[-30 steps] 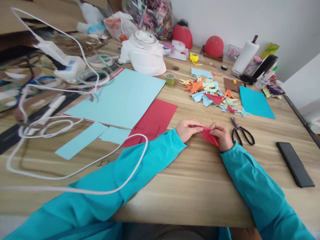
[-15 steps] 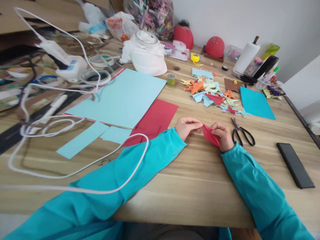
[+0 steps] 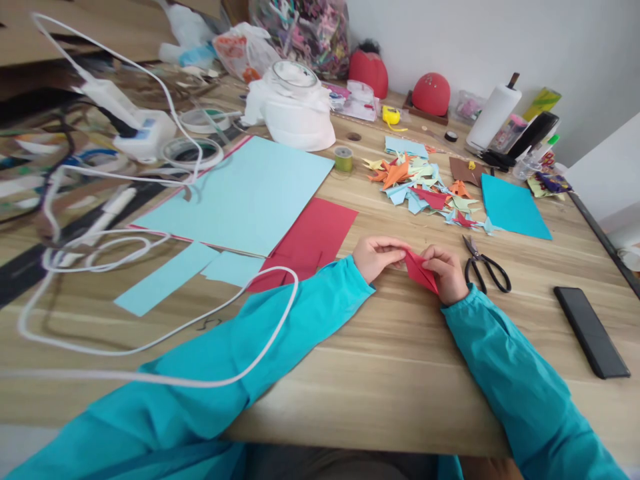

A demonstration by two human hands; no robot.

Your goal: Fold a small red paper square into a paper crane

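A small piece of folded red paper [image 3: 419,272] is held between my two hands, just above the wooden table. My left hand [image 3: 376,257] pinches its upper left tip between thumb and fingers. On the other side, my right hand [image 3: 447,273] grips the paper's right edge, thumb on top. Part of the paper is covered by my right fingers. Black-handled scissors [image 3: 486,267] lie just right of my right hand. Beyond the hands is a heap of folded paper figures [image 3: 417,187] in orange, blue, red and pale yellow.
Light blue sheets [image 3: 245,193] and a red sheet [image 3: 320,240] lie to the left, with blue strips [image 3: 165,279] nearer. A white cable [image 3: 295,287] loops over my left sleeve. A phone [image 3: 591,331] lies at right, a bright blue paper stack [image 3: 516,207] behind it.
Both hands keep hold of the folded red paper in nearly the same place. My left fingers have shifted very slightly right along its tip.
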